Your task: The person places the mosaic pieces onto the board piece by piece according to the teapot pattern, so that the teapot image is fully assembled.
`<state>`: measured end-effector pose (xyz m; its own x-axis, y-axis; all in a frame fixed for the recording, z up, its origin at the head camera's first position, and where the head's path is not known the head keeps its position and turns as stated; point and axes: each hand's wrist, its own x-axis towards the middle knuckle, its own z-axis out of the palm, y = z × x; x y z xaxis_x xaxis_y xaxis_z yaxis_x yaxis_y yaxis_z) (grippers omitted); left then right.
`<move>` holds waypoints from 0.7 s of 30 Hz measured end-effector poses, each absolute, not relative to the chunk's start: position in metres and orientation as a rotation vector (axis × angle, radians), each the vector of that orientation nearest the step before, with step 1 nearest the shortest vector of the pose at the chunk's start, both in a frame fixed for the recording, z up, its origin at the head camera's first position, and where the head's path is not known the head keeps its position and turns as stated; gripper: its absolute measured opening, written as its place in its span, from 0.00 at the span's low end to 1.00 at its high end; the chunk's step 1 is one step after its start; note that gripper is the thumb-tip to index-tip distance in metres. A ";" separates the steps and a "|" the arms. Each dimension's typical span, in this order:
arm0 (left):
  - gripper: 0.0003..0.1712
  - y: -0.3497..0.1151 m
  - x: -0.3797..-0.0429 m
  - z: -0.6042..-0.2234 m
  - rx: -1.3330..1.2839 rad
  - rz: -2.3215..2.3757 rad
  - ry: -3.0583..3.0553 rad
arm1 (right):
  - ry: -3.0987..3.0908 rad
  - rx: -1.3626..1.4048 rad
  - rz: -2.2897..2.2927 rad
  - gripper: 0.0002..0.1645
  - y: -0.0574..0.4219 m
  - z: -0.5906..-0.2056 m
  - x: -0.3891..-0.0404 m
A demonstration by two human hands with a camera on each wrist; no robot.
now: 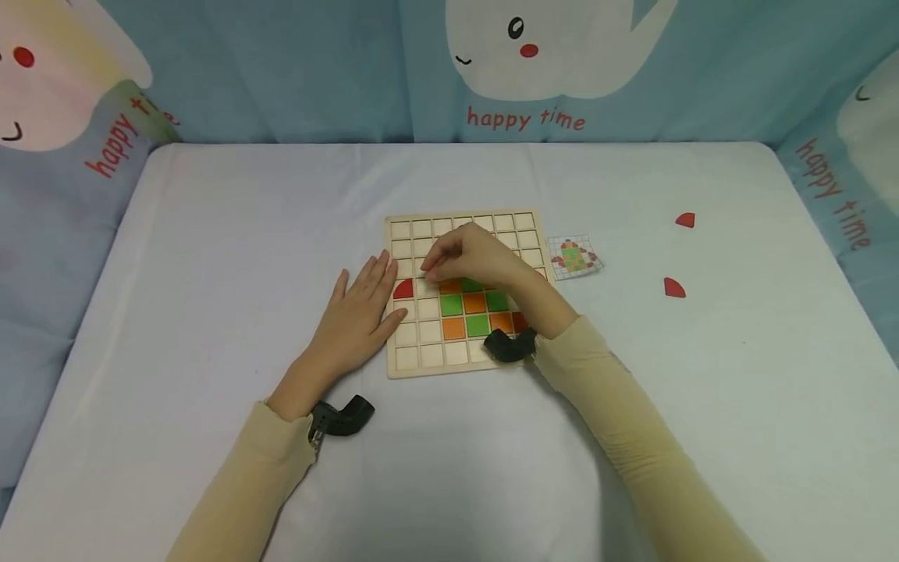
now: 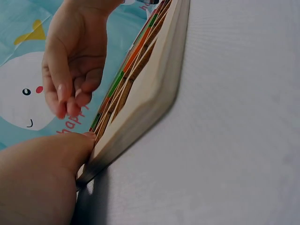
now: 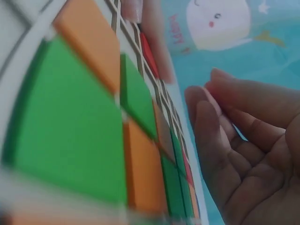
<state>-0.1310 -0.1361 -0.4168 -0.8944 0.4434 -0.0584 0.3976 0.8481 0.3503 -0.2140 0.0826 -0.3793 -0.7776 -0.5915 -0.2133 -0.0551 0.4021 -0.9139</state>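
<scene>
A square wooden grid board (image 1: 409,359) lies on the table, with green tiles (image 1: 452,305) and orange tiles (image 1: 453,329) in its middle cells. A red quarter-round piece (image 1: 403,289) sits in a cell of the leftmost column. My left hand (image 1: 358,324) lies flat at the board's left edge, fingers straight and thumb over the rim. Above the upper left of the grid, my right hand (image 1: 474,256) bends its fingers to meet the thumb. In the right wrist view it pinches a small thin piece (image 3: 213,100), seen edge-on and mostly hidden by the fingers.
A small pattern card (image 1: 576,256) with a coloured grid picture lies against the board's right side. Farther right on the white tablecloth are two loose red quarter-round pieces, an upper one (image 1: 685,220) and a lower one (image 1: 674,287). A printed blue curtain (image 1: 316,78) borders the table.
</scene>
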 end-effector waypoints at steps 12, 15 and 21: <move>0.39 -0.136 -0.131 -0.416 0.668 0.502 2.890 | 2.185 -0.267 -1.604 0.11 0.159 -0.368 -0.206; 0.39 -0.136 -0.131 -0.417 0.667 0.500 2.893 | 2.263 -0.211 -1.594 0.10 0.181 -0.364 -0.204; 0.40 -0.138 -0.130 -0.418 0.660 0.493 2.893 | 2.343 -0.124 -1.594 0.09 0.220 -0.364 -0.201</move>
